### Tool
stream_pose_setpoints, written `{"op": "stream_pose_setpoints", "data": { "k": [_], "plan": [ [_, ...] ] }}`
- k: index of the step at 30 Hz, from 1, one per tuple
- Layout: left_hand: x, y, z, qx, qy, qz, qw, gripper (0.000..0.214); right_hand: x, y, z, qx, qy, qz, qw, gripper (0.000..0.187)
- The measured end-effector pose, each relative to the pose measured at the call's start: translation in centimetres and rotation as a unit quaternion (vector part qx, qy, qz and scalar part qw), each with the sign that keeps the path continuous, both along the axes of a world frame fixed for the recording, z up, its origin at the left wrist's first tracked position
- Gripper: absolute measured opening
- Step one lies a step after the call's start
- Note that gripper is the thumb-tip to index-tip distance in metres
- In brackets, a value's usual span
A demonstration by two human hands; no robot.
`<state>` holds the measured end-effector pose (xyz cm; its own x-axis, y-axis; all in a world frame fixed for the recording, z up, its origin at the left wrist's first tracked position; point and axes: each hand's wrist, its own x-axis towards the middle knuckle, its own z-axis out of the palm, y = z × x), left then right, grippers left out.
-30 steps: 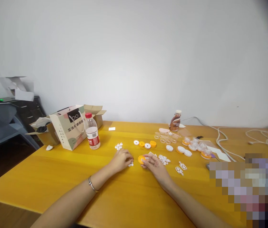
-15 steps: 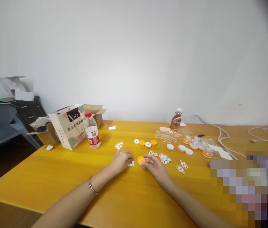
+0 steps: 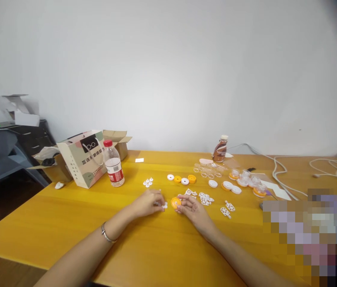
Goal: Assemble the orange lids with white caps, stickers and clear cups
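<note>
My right hand pinches the rim of a round orange disc between thumb and fingers, its face tilted toward me with a pale spot in the middle. My left hand lies low over the table with curled, closed fingers. Its fingertips are at a few small white pieces, and whatever they grip is hidden. Beyond the left hand several white pegged parts stand in a cluster. White openwork parts lie just past the right hand.
A row of white and orange rings lies behind the hands. Clear rings and domed orange-based pieces are at the right, near a brown bottle. A water bottle and paper bag stand left. White cables run along the right.
My left hand has shifted slightly left and down beside the small white pieces. The right hand still holds the orange disc, almost unmoved. The view has turned a little.
</note>
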<state>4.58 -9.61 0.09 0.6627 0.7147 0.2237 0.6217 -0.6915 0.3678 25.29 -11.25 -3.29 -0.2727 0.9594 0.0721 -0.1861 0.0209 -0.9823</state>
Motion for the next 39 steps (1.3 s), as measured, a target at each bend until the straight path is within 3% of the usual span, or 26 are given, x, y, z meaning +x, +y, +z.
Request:
{"op": "stream_pose_setpoints", "data": {
  "k": [5,8,11,14,18,26,31,34,39],
  "plan": [
    [0.2,-0.1,-0.4,0.044,0.031,0.000,0.999,0.014,0.0,0.0,0.1,0.001,-0.002,0.001,1.000,0.038],
    [0.3,-0.2,-0.7,0.106,0.044,0.009,0.993,0.015,-0.1,-0.2,0.1,-0.007,-0.004,0.005,1.000,0.039],
    [0.8,-0.5,-0.9,0.179,-0.001,0.009,0.984,0.018,-0.2,-0.4,0.3,-0.008,-0.010,0.013,1.000,0.038],
    [1.4,-1.0,-1.1,0.250,-0.033,-0.014,0.968,0.020,-0.2,-0.6,0.5,0.001,-0.018,0.027,0.999,0.036],
    [1.9,-1.4,-1.4,0.287,0.018,-0.046,0.957,0.023,-0.1,-0.7,0.6,0.011,-0.021,0.038,0.999,0.038],
    [2.4,-2.6,-0.1,0.235,0.042,-0.076,0.968,0.021,0.0,-0.9,0.5,0.001,-0.001,0.034,0.999,0.035],
    [1.3,-2.0,0.7,0.161,-0.035,-0.042,0.985,0.020,0.1,-0.8,0.7,-0.005,-0.002,0.009,1.000,0.034],
    [0.5,-0.9,0.3,0.111,-0.020,-0.017,0.993,0.018,0.3,-0.7,0.9,-0.009,-0.013,-0.012,1.000,0.035],
    [0.0,0.1,-0.9,0.080,0.018,-0.027,0.996,0.015,0.4,-0.7,0.9,-0.010,-0.020,-0.015,1.000,0.035]
  ]
}}
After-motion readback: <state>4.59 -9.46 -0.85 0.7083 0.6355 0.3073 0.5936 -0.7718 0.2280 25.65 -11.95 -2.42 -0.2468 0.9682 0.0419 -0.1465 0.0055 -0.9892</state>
